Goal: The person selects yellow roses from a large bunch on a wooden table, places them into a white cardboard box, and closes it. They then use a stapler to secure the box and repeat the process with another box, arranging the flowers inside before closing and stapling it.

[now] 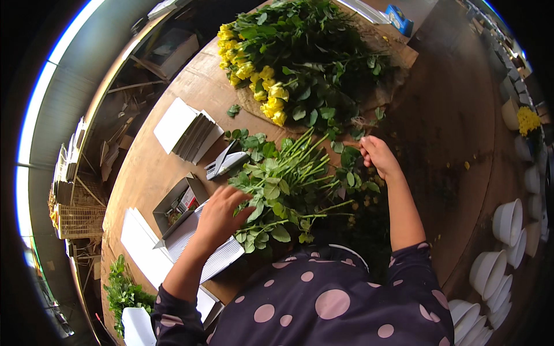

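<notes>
My left hand (221, 214), fingers spread, hovers over or rests beside the leaves of a bunch of green cut stems (272, 186); contact is unclear. My right hand (377, 156) has its fingers closed on a thin brown strand or stem at the right of that bunch. The bunch lies in front of me with its stem ends pointing right and up. Beyond it, yellow roses (273, 104) with dark leafy stems lie on brown sacking (259, 113). A stapler (226, 164) sits left of the cut stems.
On the wooden table (173, 93) stand a stack of white-topped cards (177, 125), an open box of small items (175, 207), corrugated sheets (225, 255) and white paper (140, 242). Green foliage (123, 281) lies lower left. White bowls (489, 268) stand on the floor at the right.
</notes>
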Demonstrator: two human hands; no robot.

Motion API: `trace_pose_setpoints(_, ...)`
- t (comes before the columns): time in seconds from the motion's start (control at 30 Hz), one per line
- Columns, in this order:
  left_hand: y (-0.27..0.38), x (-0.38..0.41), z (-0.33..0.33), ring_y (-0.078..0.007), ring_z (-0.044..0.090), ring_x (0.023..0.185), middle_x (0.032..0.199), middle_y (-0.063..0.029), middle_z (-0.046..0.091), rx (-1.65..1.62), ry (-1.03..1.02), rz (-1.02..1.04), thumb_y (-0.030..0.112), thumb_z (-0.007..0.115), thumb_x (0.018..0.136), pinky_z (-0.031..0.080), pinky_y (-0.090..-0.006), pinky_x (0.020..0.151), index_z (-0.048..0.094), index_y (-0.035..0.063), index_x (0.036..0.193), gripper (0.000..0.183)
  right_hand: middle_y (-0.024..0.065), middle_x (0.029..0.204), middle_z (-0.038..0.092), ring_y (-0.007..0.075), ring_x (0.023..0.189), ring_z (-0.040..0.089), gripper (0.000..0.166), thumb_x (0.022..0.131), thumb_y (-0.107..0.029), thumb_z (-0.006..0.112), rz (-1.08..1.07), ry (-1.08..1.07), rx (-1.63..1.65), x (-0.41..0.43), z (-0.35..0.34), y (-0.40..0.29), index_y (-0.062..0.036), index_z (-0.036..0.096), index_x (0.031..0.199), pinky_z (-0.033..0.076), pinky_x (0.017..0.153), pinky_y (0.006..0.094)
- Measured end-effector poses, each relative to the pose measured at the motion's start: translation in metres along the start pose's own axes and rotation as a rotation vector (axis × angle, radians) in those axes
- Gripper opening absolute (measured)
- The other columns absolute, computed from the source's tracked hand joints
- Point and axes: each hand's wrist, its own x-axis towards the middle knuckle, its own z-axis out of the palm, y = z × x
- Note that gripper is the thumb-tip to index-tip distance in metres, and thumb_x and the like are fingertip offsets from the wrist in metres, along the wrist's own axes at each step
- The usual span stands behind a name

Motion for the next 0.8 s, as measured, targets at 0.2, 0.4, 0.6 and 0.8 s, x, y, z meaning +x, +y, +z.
trace_pose_setpoints(0.2,-0.040,0.089,0.036,-0.0310,0.054,0.099,0.104,-0.0160,0.057,-0.101,-0.067,0.037,0.038,0.049,0.091,0.043,-0.0377,0.084,0.056,0.0014,0.109,0.041,0.0000,0.069,0.052,0.0079,0.055,0.049,0.020,0.092,-0.027,0.051,0.489,0.383,0.701,-0.160,-0.009,0.129,-0.0090,0.054,0.086,0.045,0.049,0.0249)
trace_pose_setpoints(0.4,-0.083,0.142,0.082,-0.0322,0.054,0.104,0.107,-0.0266,0.057,-0.292,-0.339,-0.180,0.060,0.033,0.089,0.041,-0.0368,0.089,0.054,-0.0052,0.112,0.073,0.0005,0.070,0.054,0.0093,0.057,0.050,0.021,0.093,-0.025,0.045,0.291,0.563,0.643,-0.173,0.034,0.195,-0.0111,0.053,0.080,0.047,0.053,0.0259)
trace_pose_setpoints(0.6,-0.071,0.140,0.092,-0.0271,0.025,0.132,0.140,-0.0217,0.030,-0.482,-0.535,-0.314,0.063,0.025,0.088,0.019,-0.0332,0.107,0.031,-0.0023,0.135,0.080,0.0105,0.082,0.061,0.0231,0.069,0.058,0.021,0.089,-0.019,0.045,-0.102,-0.069,-0.372,-0.125,0.117,0.207,-0.0034,0.058,0.094,0.048,0.064,0.0340)
trace_pose_setpoints(0.8,-0.059,0.126,0.085,-0.0210,0.021,0.134,0.145,-0.0144,0.023,-0.662,-0.583,-0.224,0.063,0.026,0.088,0.014,-0.0290,0.108,0.019,-0.0016,0.139,0.083,0.0226,0.093,0.060,0.0392,0.087,0.057,0.023,0.085,-0.022,0.052,0.000,-0.221,-0.489,-0.131,0.136,0.171,-0.0021,0.054,0.097,0.046,0.073,0.0418)
